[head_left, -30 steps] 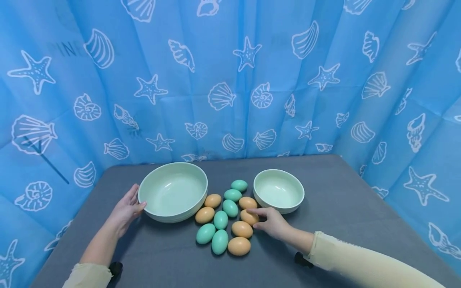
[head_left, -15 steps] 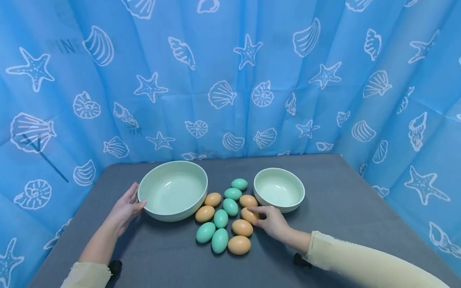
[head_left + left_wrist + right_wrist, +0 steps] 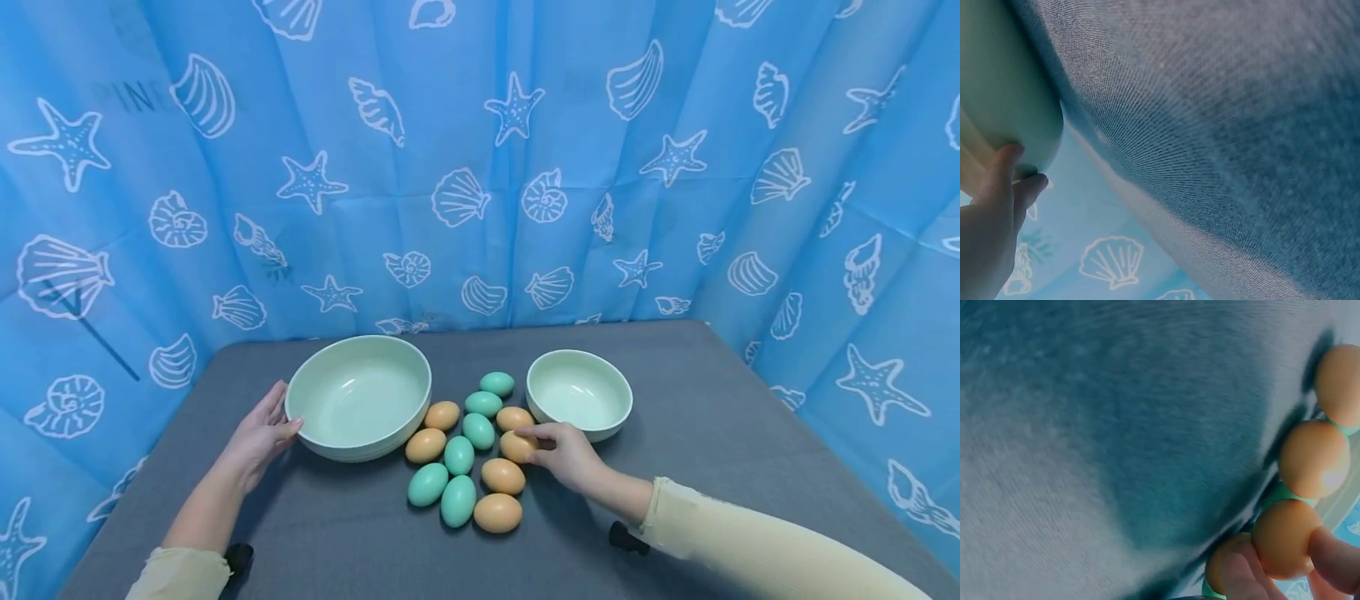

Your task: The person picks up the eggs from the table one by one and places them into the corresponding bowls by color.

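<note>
A blue curtain [image 3: 420, 225] hangs in folds, filling the head view from 9 o'clock over 12 to 3. White-outlined sea motifs cover it: a starfish [image 3: 513, 108] at 12 o'clock, a spiral shell [image 3: 543, 197] at 1, another starfish [image 3: 673, 158] at 2 and a scallop [image 3: 66, 275] at 9. Faint letters [image 3: 133, 97], reading "PINE" at their start, show at 10 o'clock, and a thin dark line [image 3: 108, 347] slants at 9. The grey surface [image 3: 345, 533] has rounded far corners at 9 and 3 o'clock; close up, it shows a fine fabric weave. The left wrist view catches a scallop outline [image 3: 1113, 261] toward 7 o'clock.
</note>
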`<control>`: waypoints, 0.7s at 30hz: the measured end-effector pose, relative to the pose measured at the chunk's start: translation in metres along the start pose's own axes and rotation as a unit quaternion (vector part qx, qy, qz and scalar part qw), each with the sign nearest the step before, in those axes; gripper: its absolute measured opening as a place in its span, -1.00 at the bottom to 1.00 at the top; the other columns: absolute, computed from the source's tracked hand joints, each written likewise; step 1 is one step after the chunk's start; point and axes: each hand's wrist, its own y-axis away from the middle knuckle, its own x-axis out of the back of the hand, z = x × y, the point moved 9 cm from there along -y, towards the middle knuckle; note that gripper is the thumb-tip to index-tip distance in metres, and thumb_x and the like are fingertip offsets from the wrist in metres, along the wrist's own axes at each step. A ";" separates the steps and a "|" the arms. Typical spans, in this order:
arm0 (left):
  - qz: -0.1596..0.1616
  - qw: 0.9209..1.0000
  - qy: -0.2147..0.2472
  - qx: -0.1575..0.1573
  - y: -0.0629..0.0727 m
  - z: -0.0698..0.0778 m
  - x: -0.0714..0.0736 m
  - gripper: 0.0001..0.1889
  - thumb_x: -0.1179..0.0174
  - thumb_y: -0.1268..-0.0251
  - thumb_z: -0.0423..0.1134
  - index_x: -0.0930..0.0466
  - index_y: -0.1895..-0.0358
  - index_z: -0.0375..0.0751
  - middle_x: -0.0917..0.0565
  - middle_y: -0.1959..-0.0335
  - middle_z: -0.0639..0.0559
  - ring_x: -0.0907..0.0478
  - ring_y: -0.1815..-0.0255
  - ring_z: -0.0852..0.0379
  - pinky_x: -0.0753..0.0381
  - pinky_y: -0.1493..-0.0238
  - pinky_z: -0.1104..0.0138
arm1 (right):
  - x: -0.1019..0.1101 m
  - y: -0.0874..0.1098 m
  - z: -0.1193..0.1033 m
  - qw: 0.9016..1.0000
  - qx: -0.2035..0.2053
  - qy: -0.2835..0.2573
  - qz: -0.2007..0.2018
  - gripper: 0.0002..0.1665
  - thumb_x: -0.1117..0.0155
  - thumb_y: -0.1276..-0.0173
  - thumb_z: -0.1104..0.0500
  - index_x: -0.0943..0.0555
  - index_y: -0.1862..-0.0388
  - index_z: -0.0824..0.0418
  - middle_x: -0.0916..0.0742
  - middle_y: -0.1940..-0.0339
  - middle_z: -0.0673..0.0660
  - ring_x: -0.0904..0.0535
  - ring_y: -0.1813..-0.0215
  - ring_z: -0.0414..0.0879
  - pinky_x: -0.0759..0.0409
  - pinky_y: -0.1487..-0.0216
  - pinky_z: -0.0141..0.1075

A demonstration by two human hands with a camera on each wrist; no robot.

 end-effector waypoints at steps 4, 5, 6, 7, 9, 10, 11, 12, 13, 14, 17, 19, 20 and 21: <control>-0.005 1.000 -0.001 -0.009 0.001 0.001 -0.001 -0.16 0.06 -0.53 -0.34 0.55 -0.52 -0.02 0.45 -0.55 -0.03 0.45 -0.54 -0.12 0.09 -0.45 -0.15 | 0.003 0.001 -0.002 0.999 -0.021 -0.026 -0.010 -0.59 -0.31 -0.22 0.48 -0.59 -0.08 0.51 -0.63 -0.09 0.43 -0.59 -0.08 0.24 -0.67 0.10 -0.27; -0.006 1.000 -0.002 -0.010 0.001 0.001 -0.001 -0.16 0.06 -0.53 -0.35 0.55 -0.52 -0.02 0.45 -0.55 -0.03 0.44 -0.54 -0.12 0.09 -0.45 -0.15 | 0.004 0.001 -0.003 0.999 -0.026 -0.032 -0.011 -0.59 -0.30 -0.23 0.48 -0.59 -0.09 0.51 -0.63 -0.10 0.43 -0.59 -0.09 0.25 -0.67 0.10 -0.27; -0.007 1.000 -0.003 -0.012 0.001 0.001 -0.002 -0.16 0.07 -0.53 -0.35 0.55 -0.52 -0.02 0.45 -0.55 -0.02 0.45 -0.54 -0.12 0.09 -0.45 -0.14 | 0.005 0.001 -0.003 0.999 -0.029 -0.038 -0.011 -0.58 -0.30 -0.23 0.48 -0.58 -0.10 0.51 -0.62 -0.11 0.43 -0.58 -0.10 0.25 -0.67 0.10 -0.27; -0.008 1.000 -0.004 -0.012 0.001 0.000 -0.002 -0.16 0.07 -0.53 -0.35 0.55 -0.52 -0.02 0.45 -0.55 -0.03 0.45 -0.54 -0.12 0.08 -0.45 -0.14 | 0.006 0.000 -0.004 0.998 -0.032 -0.043 -0.012 -0.58 -0.29 -0.24 0.48 -0.57 -0.11 0.51 -0.61 -0.13 0.44 -0.57 -0.12 0.26 -0.67 0.09 -0.27; -0.008 1.000 -0.004 -0.010 0.001 0.000 -0.001 -0.16 0.07 -0.54 -0.34 0.55 -0.52 -0.02 0.45 -0.55 -0.02 0.45 -0.54 -0.12 0.08 -0.45 -0.15 | 0.008 -0.001 -0.008 0.998 -0.032 -0.055 -0.016 -0.56 -0.27 -0.26 0.48 -0.54 -0.14 0.53 -0.58 -0.16 0.46 -0.54 -0.15 0.29 -0.67 0.07 -0.24; -0.008 1.000 -0.004 -0.011 0.001 0.000 -0.001 -0.16 0.07 -0.54 -0.34 0.55 -0.52 -0.02 0.45 -0.55 -0.02 0.45 -0.54 -0.12 0.08 -0.45 -0.15 | 0.009 -0.001 -0.009 0.997 -0.033 -0.063 -0.019 -0.56 -0.26 -0.27 0.48 -0.53 -0.15 0.53 -0.57 -0.18 0.46 -0.52 -0.18 0.30 -0.67 0.05 -0.23; -0.008 1.000 -0.005 -0.010 0.001 -0.001 -0.001 -0.17 0.07 -0.54 -0.34 0.55 -0.52 -0.01 0.45 -0.55 -0.02 0.46 -0.54 -0.12 0.08 -0.45 -0.14 | 0.009 -0.002 -0.011 0.997 -0.034 -0.071 -0.021 -0.55 -0.26 -0.28 0.47 -0.52 -0.17 0.54 -0.56 -0.19 0.46 -0.50 -0.20 0.31 -0.66 0.03 -0.21; -0.007 1.000 -0.006 -0.009 0.001 -0.001 -0.001 -0.17 0.07 -0.54 -0.34 0.55 -0.52 -0.01 0.45 -0.55 -0.02 0.46 -0.54 -0.11 0.07 -0.45 -0.14 | 0.009 -0.003 -0.012 0.996 -0.035 -0.078 -0.025 -0.54 -0.25 -0.29 0.47 -0.50 -0.18 0.54 -0.55 -0.21 0.46 -0.48 -0.22 0.32 -0.66 0.01 -0.21; -0.006 1.000 -0.007 -0.009 0.000 -0.001 -0.001 -0.17 0.07 -0.54 -0.34 0.55 -0.52 -0.01 0.45 -0.55 -0.02 0.46 -0.54 -0.11 0.07 -0.45 -0.14 | 0.009 -0.003 -0.013 0.995 -0.037 -0.086 -0.028 -0.53 -0.24 -0.30 0.46 -0.49 -0.19 0.55 -0.54 -0.22 0.46 -0.46 -0.24 0.33 -0.65 0.00 -0.19; -0.006 1.000 -0.008 -0.008 0.001 -0.001 -0.001 -0.17 0.08 -0.54 -0.34 0.55 -0.52 -0.01 0.45 -0.55 -0.02 0.46 -0.54 -0.11 0.07 -0.45 -0.13 | 0.009 -0.003 -0.015 0.994 -0.038 -0.093 -0.032 -0.53 -0.23 -0.31 0.46 -0.48 -0.21 0.55 -0.53 -0.23 0.46 -0.45 -0.25 0.32 -0.65 -0.02 -0.18; -0.002 1.000 -0.012 -0.009 0.001 -0.001 -0.001 -0.17 0.07 -0.54 -0.34 0.54 -0.52 -0.02 0.44 -0.55 -0.03 0.45 -0.54 -0.12 0.06 -0.45 -0.13 | 0.009 -0.005 -0.017 0.992 -0.052 -0.112 -0.036 -0.53 -0.20 -0.33 0.46 -0.48 -0.23 0.51 -0.54 -0.24 0.43 -0.48 -0.23 0.27 -0.64 -0.04 -0.14; -0.001 1.000 -0.012 -0.010 0.001 -0.001 -0.001 -0.17 0.07 -0.54 -0.34 0.54 -0.52 -0.02 0.44 -0.55 -0.03 0.45 -0.54 -0.12 0.06 -0.45 -0.13 | 0.009 -0.007 -0.019 0.990 -0.061 -0.119 -0.036 -0.53 -0.19 -0.35 0.45 -0.48 -0.24 0.49 -0.55 -0.23 0.41 -0.52 -0.20 0.21 -0.64 -0.03 -0.09; -0.001 1.000 -0.011 -0.010 0.001 0.000 -0.001 -0.17 0.07 -0.54 -0.34 0.55 -0.52 -0.02 0.44 -0.55 -0.03 0.45 -0.54 -0.12 0.06 -0.45 -0.13 | 0.009 -0.008 -0.020 0.990 -0.069 -0.121 -0.033 -0.53 -0.18 -0.35 0.45 -0.49 -0.24 0.47 -0.56 -0.23 0.40 -0.54 -0.18 0.17 -0.64 -0.02 -0.07; 0.000 1.000 -0.010 -0.010 0.001 0.000 -0.001 -0.17 0.07 -0.54 -0.34 0.54 -0.52 -0.02 0.44 -0.55 -0.03 0.45 -0.54 -0.12 0.06 -0.45 -0.12 | 0.009 -0.010 -0.021 0.989 -0.077 -0.124 -0.030 -0.54 -0.18 -0.35 0.44 -0.50 -0.24 0.45 -0.57 -0.23 0.38 -0.55 -0.17 0.15 -0.64 -0.01 -0.05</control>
